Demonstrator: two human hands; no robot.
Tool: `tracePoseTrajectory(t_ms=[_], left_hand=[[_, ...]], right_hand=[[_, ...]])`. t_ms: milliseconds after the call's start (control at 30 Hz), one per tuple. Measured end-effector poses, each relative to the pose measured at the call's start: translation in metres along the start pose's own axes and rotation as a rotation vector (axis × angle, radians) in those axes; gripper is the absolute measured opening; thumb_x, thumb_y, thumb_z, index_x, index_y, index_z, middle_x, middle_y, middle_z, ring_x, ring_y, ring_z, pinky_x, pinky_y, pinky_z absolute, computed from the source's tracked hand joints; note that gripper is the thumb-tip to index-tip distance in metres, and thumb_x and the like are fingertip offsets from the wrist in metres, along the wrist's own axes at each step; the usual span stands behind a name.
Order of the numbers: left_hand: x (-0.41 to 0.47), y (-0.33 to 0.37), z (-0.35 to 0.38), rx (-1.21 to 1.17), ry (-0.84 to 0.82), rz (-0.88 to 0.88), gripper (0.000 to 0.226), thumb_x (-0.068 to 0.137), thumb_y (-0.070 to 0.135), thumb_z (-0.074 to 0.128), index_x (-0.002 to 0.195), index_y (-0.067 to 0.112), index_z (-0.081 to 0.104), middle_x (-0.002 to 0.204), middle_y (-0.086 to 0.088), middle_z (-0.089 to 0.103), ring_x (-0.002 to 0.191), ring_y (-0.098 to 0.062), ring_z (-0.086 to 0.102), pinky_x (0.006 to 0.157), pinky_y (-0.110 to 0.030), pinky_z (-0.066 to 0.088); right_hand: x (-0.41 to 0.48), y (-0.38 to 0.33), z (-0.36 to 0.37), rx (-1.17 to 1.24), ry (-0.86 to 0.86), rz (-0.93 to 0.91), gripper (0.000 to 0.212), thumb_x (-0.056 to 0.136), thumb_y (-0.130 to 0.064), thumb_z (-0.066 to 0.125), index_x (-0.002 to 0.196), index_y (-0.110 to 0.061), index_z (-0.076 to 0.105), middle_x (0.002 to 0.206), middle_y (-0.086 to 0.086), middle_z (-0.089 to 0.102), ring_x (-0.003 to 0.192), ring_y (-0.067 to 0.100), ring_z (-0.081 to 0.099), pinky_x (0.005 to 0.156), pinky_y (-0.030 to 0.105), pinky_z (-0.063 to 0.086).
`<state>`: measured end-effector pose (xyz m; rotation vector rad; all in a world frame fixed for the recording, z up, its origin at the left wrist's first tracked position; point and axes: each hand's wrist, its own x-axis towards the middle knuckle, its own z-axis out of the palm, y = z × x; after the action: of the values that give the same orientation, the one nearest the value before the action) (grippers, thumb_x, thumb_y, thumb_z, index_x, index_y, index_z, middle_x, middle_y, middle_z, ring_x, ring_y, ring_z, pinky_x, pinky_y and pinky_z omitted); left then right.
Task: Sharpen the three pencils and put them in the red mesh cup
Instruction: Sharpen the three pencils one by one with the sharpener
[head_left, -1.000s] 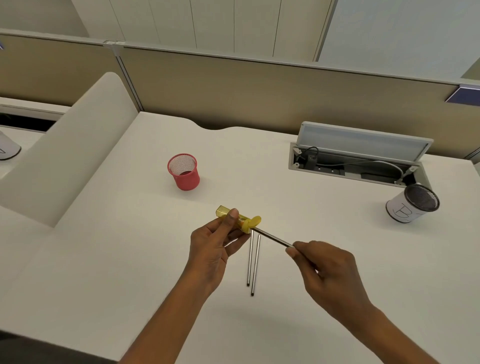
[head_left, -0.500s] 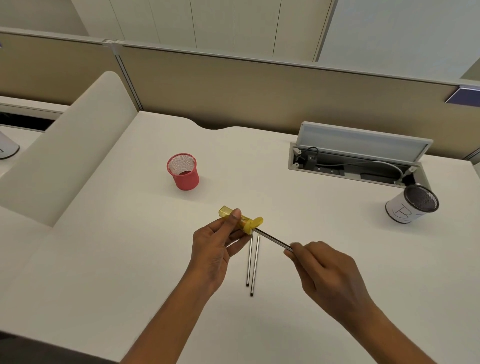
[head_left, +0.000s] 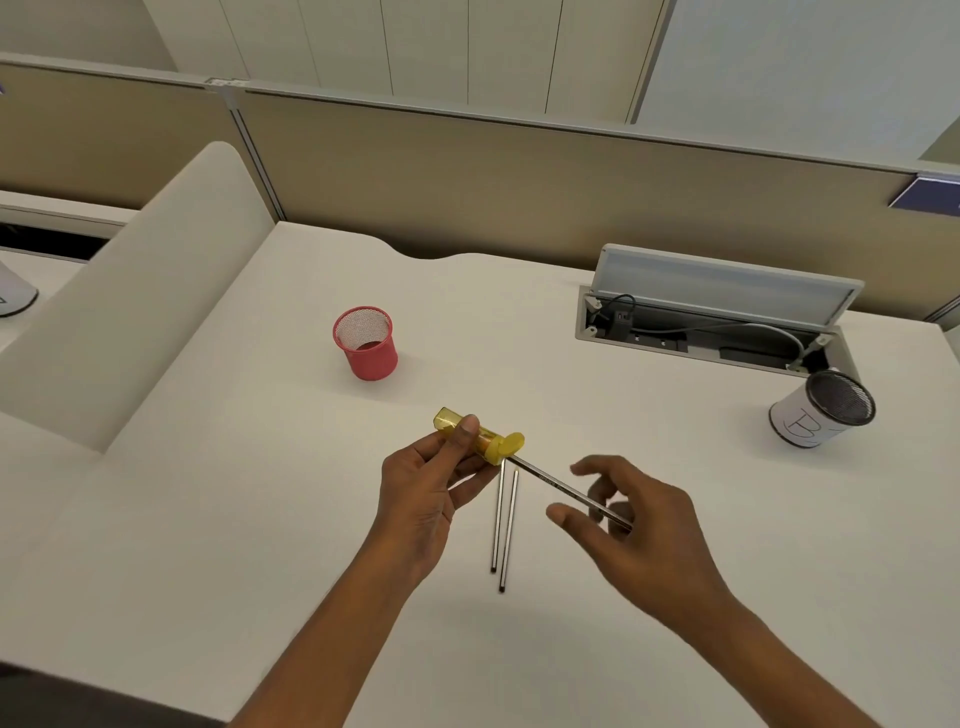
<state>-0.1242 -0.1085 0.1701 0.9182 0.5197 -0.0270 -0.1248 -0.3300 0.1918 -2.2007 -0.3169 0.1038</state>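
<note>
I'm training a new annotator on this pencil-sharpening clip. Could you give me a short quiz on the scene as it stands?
1. True or false: the red mesh cup already holds a pencil.
2. How many pencils lie loose on the desk?
3. Which holds the yellow sharpener? A: left hand; B: right hand; C: neither.
Key: 1 false; 2 two; 3 A.

Your white desk (head_left: 260, 519) carries two pencils (head_left: 509, 527) side by side just under your grip. The red mesh cup (head_left: 366, 345) stands beyond it, leftward.
</note>
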Motion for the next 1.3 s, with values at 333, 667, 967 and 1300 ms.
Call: tracePoseTrajectory(t_ms=[333, 667, 967, 1300], left_hand=[[-0.003, 0.0, 0.0, 0.007, -0.034, 0.008, 0.029, 0.077, 0.033, 0.085, 0.089, 0.007, 0.085, 0.097, -0.017, 0.082, 0.096, -0.029, 0.081, 0.079, -0.033, 0.065], [-0.003, -0.003, 0.0, 0.027, -0.029, 0.01, 0.03, 0.075, 0.034, 0.086, 0.09, 0.008, 0.085, 0.096, -0.016, 0.082, 0.095, -0.029, 0.081, 0.078, -0.033, 0.065], [-0.006, -0.005, 0.002, 0.0, 0.001, -0.006, 0.028, 0.075, 0.032, 0.085, 0.089, 0.008, 0.086, 0.096, -0.016, 0.083, 0.091, -0.026, 0.081, 0.076, -0.033, 0.065], [-0.007, -0.001, 0.0, 0.044, -0.077, 0.018, 0.024, 0.083, 0.031, 0.08, 0.089, 0.009, 0.085, 0.095, -0.016, 0.083, 0.099, -0.032, 0.08, 0.079, -0.032, 0.065]], right_hand=[[-0.003, 0.006, 0.006, -0.533, 0.153, -0.487, 0.034, 0.1, -0.029, 0.062, 0.071, -0.012, 0.066, 0.053, -0.003, 0.037, 0.049, 0.02, 0.034, 0.044, 0.031, 0.03], [0.003, -0.006, -0.003, 0.288, -0.139, 0.262, 0.023, 0.086, -0.044, 0.08, 0.087, -0.022, 0.072, 0.058, -0.009, 0.046, 0.045, 0.008, 0.037, 0.048, 0.018, 0.033], [0.002, 0.016, 0.003, -0.774, 0.321, -0.748, 0.02, 0.095, -0.019, 0.073, 0.083, -0.003, 0.073, 0.063, 0.005, 0.054, 0.054, 0.025, 0.041, 0.046, 0.035, 0.036], [0.004, -0.001, 0.002, 0.454, -0.162, 0.398, 0.034, 0.093, -0.041, 0.07, 0.072, -0.017, 0.078, 0.053, -0.002, 0.038, 0.046, 0.017, 0.026, 0.047, 0.026, 0.027]])
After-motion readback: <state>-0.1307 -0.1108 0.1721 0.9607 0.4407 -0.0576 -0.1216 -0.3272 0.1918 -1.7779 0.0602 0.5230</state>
